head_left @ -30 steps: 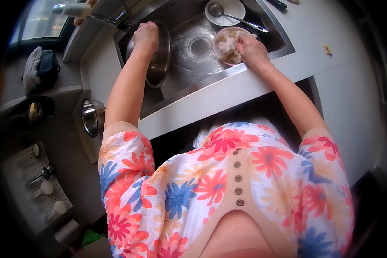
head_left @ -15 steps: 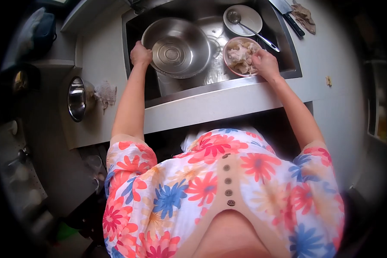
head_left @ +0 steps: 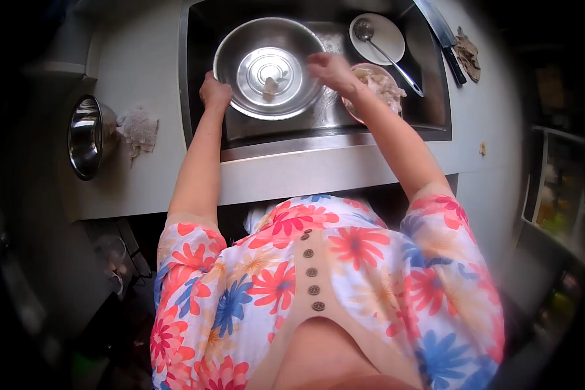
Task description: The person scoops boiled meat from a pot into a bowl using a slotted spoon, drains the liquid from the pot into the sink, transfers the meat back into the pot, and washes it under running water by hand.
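Note:
With the fingers of my left hand (head_left: 215,91) wrapped round its left rim, a wide steel basin (head_left: 247,107) sits in the sink. One pale piece of what looks like raw meat (head_left: 270,86) shows inside the basin. At the basin's right rim is my right hand (head_left: 332,71), its fingers loosely bent and apart, nothing visible in them. Partly hidden under my right forearm, a pink-rimmed bowl (head_left: 352,112) holds more pale meat pieces (head_left: 385,90).
A metal ladle (head_left: 396,67) lies across a white dish (head_left: 387,29) in the sink (head_left: 429,120). On the right counter are a large knife (head_left: 443,39) and a brown cloth (head_left: 467,54). A steel bowl (head_left: 88,138) and pale cloth (head_left: 138,129) sit at left.
My right hand has moved left from the meat bowl to the basin's rim. A pale piece now shows in the basin, which held none before. My left hand keeps its hold.

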`<state>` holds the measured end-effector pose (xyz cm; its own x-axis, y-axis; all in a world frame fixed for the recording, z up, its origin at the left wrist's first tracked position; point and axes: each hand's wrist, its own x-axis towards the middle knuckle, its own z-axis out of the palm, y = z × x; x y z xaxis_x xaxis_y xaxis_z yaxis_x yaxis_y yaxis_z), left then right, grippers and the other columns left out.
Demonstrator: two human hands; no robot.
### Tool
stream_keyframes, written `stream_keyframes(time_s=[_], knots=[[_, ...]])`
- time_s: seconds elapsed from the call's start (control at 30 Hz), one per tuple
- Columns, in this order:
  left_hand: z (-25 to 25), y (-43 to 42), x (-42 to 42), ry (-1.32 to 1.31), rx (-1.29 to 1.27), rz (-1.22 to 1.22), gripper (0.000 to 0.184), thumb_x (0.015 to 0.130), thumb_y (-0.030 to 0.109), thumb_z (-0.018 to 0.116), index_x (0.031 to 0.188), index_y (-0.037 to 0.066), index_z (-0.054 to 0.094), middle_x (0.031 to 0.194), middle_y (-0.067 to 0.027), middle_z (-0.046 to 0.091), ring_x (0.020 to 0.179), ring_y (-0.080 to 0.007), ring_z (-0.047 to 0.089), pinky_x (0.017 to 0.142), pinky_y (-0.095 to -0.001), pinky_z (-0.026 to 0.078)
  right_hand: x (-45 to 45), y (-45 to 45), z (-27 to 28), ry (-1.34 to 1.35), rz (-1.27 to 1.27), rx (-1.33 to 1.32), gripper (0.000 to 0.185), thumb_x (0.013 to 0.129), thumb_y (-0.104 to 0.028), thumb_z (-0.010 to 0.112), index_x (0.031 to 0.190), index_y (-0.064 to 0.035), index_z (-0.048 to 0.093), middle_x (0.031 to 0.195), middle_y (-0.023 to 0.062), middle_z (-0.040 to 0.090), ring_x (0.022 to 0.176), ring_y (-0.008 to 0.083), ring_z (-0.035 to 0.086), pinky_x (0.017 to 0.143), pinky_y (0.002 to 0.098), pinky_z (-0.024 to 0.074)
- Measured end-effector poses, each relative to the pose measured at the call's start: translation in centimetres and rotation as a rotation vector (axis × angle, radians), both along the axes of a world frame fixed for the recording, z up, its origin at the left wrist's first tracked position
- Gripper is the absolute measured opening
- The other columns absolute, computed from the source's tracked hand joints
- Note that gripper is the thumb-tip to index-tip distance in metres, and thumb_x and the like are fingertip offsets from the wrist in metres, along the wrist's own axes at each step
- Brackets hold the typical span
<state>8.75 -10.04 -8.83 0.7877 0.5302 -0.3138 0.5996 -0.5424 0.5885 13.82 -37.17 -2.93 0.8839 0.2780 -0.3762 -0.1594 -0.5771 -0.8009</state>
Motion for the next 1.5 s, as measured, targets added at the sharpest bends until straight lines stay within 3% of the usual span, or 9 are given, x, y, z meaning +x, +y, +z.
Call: stream_keyframes(time_s=[0.07, 0.13, 0.2, 0.27, 0.43, 0.6, 0.93, 1.2, 1.5], knots=[[-0.4, 0.1, -0.1, -0.012, -0.008, 0.006, 0.037, 0.068, 0.008, 0.055, 0.104, 0.005, 0.056, 0.097, -0.0203, 0.062, 0.095, -0.038, 0.058, 0.085, -0.0419, 0.045, 0.8, -5.0, 2.5, 0.143, -0.136, 0.053, 0.021, 0.083, -0.012, 0.054, 0.098, 0.0004, 0.062, 0.086, 0.0075, 0.066, 0.068, 0.0136, 0.066, 0.052, 0.0251, 0.0496], [-0.6, 0.2, -0.4, -0.043, 0.025, -0.016, 0.036, 0.068, 0.009, 0.055, 0.104, 0.005, 0.056, 0.097, -0.0201, 0.062, 0.094, -0.0381, 0.058, 0.085, -0.0421, 0.044, 1.0, -10.7, 3.2, 0.006, -0.2, -0.334, 0.018, 0.083, -0.012, 0.053, 0.088, 0.0005, 0.065, 0.07, 0.0078, 0.065, 0.06, 0.0148, 0.065, 0.049, 0.0263, 0.0494], [-0.4, -0.1, -0.4, -0.048, 0.03, -0.034, 0.038, 0.069, 0.011, 0.055, 0.107, 0.005, 0.055, 0.098, -0.0196, 0.062, 0.096, -0.0375, 0.058, 0.085, -0.0423, 0.044, 0.8, -16.2, 2.3, 0.094, -0.144, -0.682, 0.02, 0.079, -0.017, 0.055, 0.076, -0.0017, 0.067, 0.06, 0.0105, 0.063, 0.055, 0.0195, 0.064, 0.053, 0.0309, 0.0511], [-0.6, -0.1, -0.5, 0.009, 0.037, -0.047, 0.044, 0.07, 0.012, 0.056, 0.113, 0.006, 0.052, 0.103, -0.0196, 0.061, 0.099, -0.0367, 0.057, 0.086, -0.0423, 0.044, -0.1, -18.7, 1.5, -0.004, 0.045, -0.888, 0.022, 0.078, -0.023, 0.058, 0.087, -0.0049, 0.066, 0.076, 0.0137, 0.066, 0.071, 0.0258, 0.065, 0.067, 0.0359, 0.0509], [3.3, -2.6, -0.3, -0.247, 0.38, -0.229, 0.056, 0.07, 0.01, 0.055, 0.125, 0.01, 0.043, 0.117, -0.0158, 0.052, 0.108, -0.0339, 0.049, 0.092, -0.0393, 0.04, -1.0, -16.5, 4.2, -0.232, 0.241, -0.883, 0.041, 0.072, -0.025, 0.064, 0.11, -0.0094, 0.057, 0.11, 0.0127, 0.058, 0.101, 0.0279, 0.055, 0.084, 0.0391, 0.0458], [6.4, -13.1, 0.5, -0.407, -0.024, -0.855, 0.071, 0.065, 0.007, 0.066, 0.13, 0.01, 0.036, 0.124, -0.0158, 0.043, 0.112, -0.0344, 0.044, 0.096, -0.0386, 0.038, -1.5, -18.0, 2.0, -0.116, 0.538, -0.887, 0.1, 0.057, -0.034, 0.077, 0.138, -0.0191, 0.022, 0.132, 0.0139, 0.039, 0.111, 0.0363, 0.045, 0.092, 0.0437, 0.0428], [2.6, -26.0, 3.8, -0.107, 0.02, -1.141, 0.112, 0.043, 0.013, 0.082, 0.137, 0.023, 0.023, 0.136, -0.0242, 0.025, 0.113, -0.0445, 0.044, 0.093, -0.0441, 0.043, -0.9, -17.0, 1.1, -0.026, 0.453, -0.809, 0.102, 0.059, -0.025, 0.076, 0.138, -0.011, 0.015, 0.109, 0.0226, 0.048, 0.096, 0.0372, 0.055, 0.083, 0.041, 0.0471], [2.7, -27.2, 2.6, -0.06, 0.008, -1.026, 0.097, 0.051, 0.011, 0.077, 0.134, 0.027, 0.029, 0.135, -0.0233, 0.026, 0.112, -0.0422, 0.046, 0.091, -0.0474, 0.043, -0.9, -15.6, -2.3, -0.001, 0.226, -0.495, 0.104, 0.051, -0.017, 0.076, 0.137, -0.0077, 0.019, 0.126, 0.0274, 0.041, 0.117, 0.0407, 0.041, 0.097, 0.0392, 0.0391], [1.5, -27.5, 3.5, -0.266, -0.349, -0.817, 0.065, 0.051, 0.013, 0.074, 0.113, 0.018, 0.055, 0.12, -0.0191, 0.043, 0.113, -0.0348, 0.045, 0.095, -0.0391, 0.04, -0.4, -16.2, -2.1, 0.203, 0.036, -0.277, 0.083, 0.057, -0.016, 0.077, 0.128, -0.004, 0.035, 0.112, 0.0164, 0.056, 0.099, 0.0279, 0.058, 0.077, 0.0373, 0.0531]])
